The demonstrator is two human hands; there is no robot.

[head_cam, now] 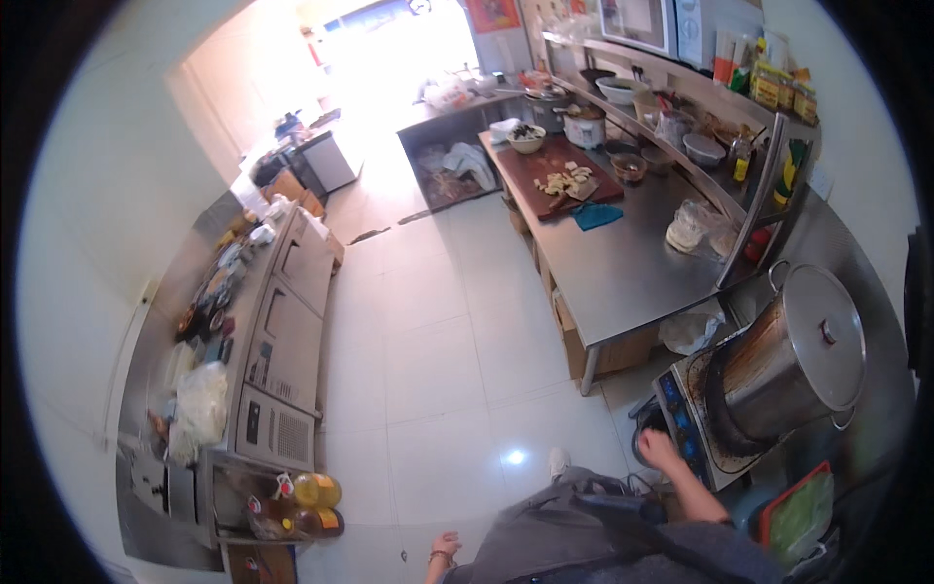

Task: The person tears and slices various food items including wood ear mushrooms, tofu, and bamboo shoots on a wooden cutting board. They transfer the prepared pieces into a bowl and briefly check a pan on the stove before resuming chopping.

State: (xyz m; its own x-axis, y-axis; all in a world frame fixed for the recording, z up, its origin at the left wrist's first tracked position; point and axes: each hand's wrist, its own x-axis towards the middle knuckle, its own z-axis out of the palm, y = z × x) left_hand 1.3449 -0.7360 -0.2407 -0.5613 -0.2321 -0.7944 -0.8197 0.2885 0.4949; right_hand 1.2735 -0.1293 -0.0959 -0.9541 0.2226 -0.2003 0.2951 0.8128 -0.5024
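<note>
My right hand [659,448] is curled near the front of a gas stove [686,423]; whether it holds anything cannot be made out. A large lidded steel stockpot [788,358] stands on the stove. My left hand [445,544] hangs low over the tiled floor, fingers partly bent, a bracelet at the wrist, touching nothing. Ahead, a wooden cutting board [522,171] on the steel table [620,277] bears pale cut pieces [565,179] and a cleaver [581,191]. A teal cloth [597,216] lies by the board's near corner.
At left runs a steel undercounter refrigerator [281,328] with dishes and a plastic bag [202,401] on top. Oil jugs [317,490] sit on a low shelf beside it. The table corner [589,343] juts toward the stove. An orange-rimmed container [799,511] is at lower right.
</note>
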